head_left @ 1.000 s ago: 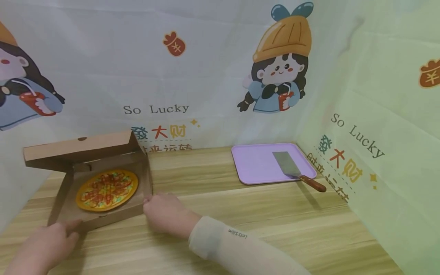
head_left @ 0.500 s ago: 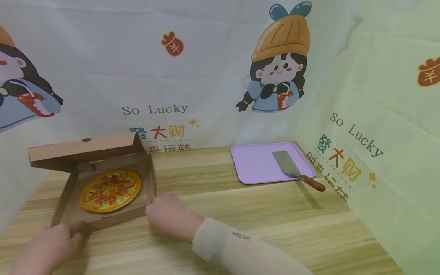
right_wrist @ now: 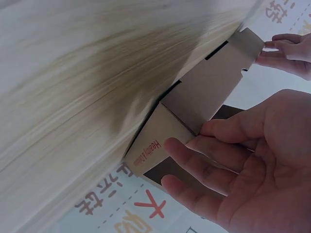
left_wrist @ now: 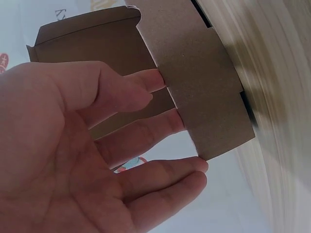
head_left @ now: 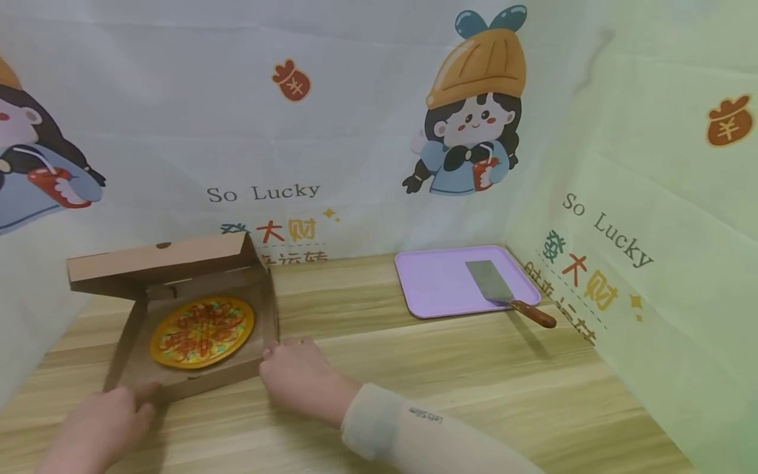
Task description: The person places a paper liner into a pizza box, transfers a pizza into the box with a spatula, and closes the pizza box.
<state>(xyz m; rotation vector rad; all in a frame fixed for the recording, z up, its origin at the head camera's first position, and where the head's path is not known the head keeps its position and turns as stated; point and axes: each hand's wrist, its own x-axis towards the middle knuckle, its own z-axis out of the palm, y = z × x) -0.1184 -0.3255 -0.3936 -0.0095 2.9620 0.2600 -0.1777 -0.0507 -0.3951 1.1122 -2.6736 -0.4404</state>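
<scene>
In the head view an open cardboard pizza box (head_left: 195,388) sits on the left of the table, its lid (head_left: 162,260) tilted up behind. Inside lies a round toy pizza (head_left: 203,332) with a yellow rim. My left hand (head_left: 101,421) touches the front wall near its left end; in the left wrist view its fingertips reach past the wall's upper edge (left_wrist: 204,82), with the thumb apart. At the front right corner, my right hand (head_left: 304,378) pinches the box between thumb and index finger, the other fingers being loose in the right wrist view.
A purple tray (head_left: 426,289) is at the back right of the wooden table (head_left: 474,395). On it rests a spatula (head_left: 490,281), its wooden handle (head_left: 533,314) sticking out over the front rim. Printed cloth (head_left: 355,131) walls stand behind and to the right.
The pizza box has slid to the right across the table with the toy pizza inside it. Both hands have moved along with it. The tray and spatula have stayed put.
</scene>
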